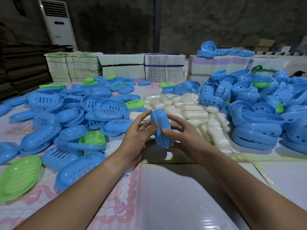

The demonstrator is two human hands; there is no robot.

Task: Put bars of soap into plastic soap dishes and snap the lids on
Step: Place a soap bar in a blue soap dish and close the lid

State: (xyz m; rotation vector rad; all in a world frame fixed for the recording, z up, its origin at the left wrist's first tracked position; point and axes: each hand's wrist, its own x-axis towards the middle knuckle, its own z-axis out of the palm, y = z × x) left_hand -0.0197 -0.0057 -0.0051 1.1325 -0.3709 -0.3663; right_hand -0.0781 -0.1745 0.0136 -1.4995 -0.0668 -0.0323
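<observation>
A closed blue soap dish (161, 128) stands on edge between my two hands, just above the table. My left hand (138, 136) presses its left side with the thumb, the other fingers spread and nearly straight. My right hand (180, 131) holds its right side, thumb on the front and fingers curled behind. Wrapped white soap bars (191, 112) lie in a heap right behind the dish. Blue and green slotted lids (113, 112) are piled to the left. Blue dish bases (255, 128) with heart-shaped holes are stacked to the right.
Bundles of flat cartons (164, 68) line the table's far edge. A white air conditioner (58, 22) stands at the back left. White and pink sheets (166, 188) cover the table in front of me. A green lid (18, 175) lies at the near left.
</observation>
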